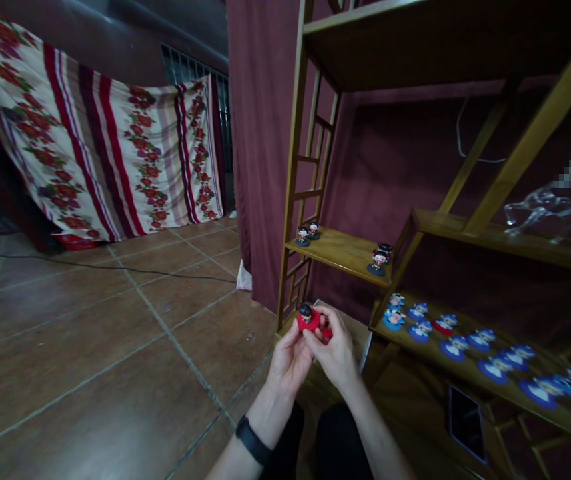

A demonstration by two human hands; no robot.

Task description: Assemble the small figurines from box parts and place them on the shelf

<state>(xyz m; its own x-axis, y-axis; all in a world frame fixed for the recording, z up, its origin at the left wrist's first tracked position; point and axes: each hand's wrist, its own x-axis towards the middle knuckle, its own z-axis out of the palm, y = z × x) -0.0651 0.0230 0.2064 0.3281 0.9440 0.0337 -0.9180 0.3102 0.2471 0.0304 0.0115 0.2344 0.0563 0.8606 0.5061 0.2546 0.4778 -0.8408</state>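
Both hands meet in front of me around a small figurine (308, 320) with black hair and a red body or base. My left hand (288, 360) grips it from the left, thumb and fingers closed on its side. On the other side, my right hand (338, 347) has its fingers closed at the figurine's right edge, where a second bit of red shows between the fingers; I cannot tell whether that is a separate piece. Behind the hands lies a pale open box (362, 337), partly hidden by them.
A wooden shelf unit (345, 253) stands ahead, with small dark-based figurines (378, 260) on one board. Lower right, several blue-based figurines (452, 347) stand in rows. A phone (466, 423) lies below them, and a clear horse ornament (540, 207) sits higher. A cable (165, 271) crosses the tiled floor.
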